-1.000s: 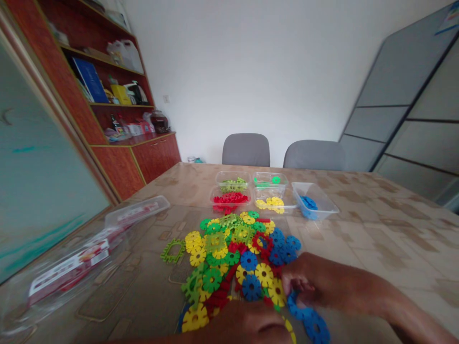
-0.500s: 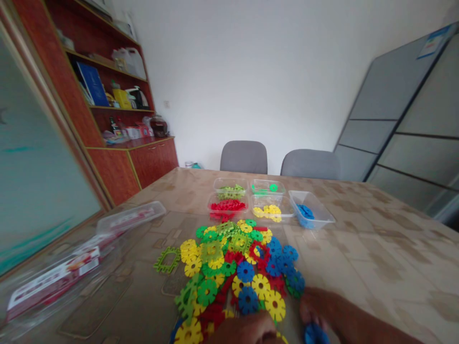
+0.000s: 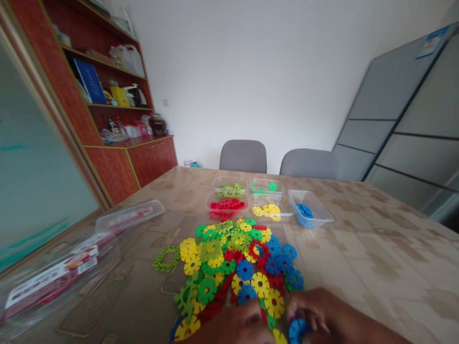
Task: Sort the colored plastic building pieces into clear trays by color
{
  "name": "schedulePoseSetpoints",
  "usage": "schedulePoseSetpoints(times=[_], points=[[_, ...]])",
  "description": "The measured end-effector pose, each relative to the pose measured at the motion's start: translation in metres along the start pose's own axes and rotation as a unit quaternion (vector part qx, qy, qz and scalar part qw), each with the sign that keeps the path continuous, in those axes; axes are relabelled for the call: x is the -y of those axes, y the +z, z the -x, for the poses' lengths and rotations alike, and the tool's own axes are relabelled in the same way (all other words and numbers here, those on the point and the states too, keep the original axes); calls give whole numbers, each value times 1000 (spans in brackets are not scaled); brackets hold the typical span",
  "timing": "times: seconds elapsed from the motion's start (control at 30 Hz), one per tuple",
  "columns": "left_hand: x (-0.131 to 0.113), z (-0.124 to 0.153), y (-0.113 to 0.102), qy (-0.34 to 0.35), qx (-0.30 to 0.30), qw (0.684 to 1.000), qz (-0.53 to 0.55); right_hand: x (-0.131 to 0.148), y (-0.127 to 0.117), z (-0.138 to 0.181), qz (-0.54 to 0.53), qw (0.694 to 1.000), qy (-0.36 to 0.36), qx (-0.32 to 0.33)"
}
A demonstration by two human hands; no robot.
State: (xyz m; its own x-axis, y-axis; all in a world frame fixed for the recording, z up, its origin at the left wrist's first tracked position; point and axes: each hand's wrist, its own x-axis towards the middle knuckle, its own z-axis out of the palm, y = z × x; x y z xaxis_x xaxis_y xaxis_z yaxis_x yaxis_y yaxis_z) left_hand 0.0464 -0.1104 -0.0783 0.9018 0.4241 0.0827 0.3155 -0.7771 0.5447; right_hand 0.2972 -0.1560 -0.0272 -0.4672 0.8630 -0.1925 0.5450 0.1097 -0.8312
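Note:
A heap of plastic interlocking pieces (image 3: 260, 285) in yellow, green, blue and red lies in front of me, some shaped like notched discs and others like square frames. My left hand (image 3: 233, 327) reaches over the near end of the heap, close to a blue disc (image 3: 246, 293). Its fingers are curled, and whatever is under them is hidden. Just right of the heap, my right hand (image 3: 319, 310) is closed around blue notched discs (image 3: 298, 329); how many I cannot tell. A green square frame (image 3: 167, 259) lies apart at the left.
Clear boxes behind the heap hold sorted pieces: olive green (image 3: 230, 190), red (image 3: 227, 208), bright green (image 3: 267, 187), yellow (image 3: 267, 211) and blue (image 3: 304, 213). Plastic packaging (image 3: 53, 277) with a printed label lies at left. Two grey chairs (image 3: 243, 156) stand beyond the table (image 3: 362, 248).
My right hand has shifted left toward the heap with the blue discs. My left hand has moved slightly left and covers more of the nearby blue disc.

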Motion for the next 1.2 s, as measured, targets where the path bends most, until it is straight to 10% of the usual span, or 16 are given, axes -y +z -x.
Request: schedulePoseSetpoints(times=[0.17,0.87,1.03,1.2], points=[[-14,2,-27,-51,-27,998,26,-9,15,-21,-59,997,-36,-27],[-16,-2,-25,-135,-112,972,156,13,41,-32,-6,989,-117,-95],[-15,-2,-32,-143,-118,972,141,6,20,-33,-75,991,-66,-93],[-13,-1,-35,-134,-84,984,76,-4,-42,-35,-36,973,-32,-224]])
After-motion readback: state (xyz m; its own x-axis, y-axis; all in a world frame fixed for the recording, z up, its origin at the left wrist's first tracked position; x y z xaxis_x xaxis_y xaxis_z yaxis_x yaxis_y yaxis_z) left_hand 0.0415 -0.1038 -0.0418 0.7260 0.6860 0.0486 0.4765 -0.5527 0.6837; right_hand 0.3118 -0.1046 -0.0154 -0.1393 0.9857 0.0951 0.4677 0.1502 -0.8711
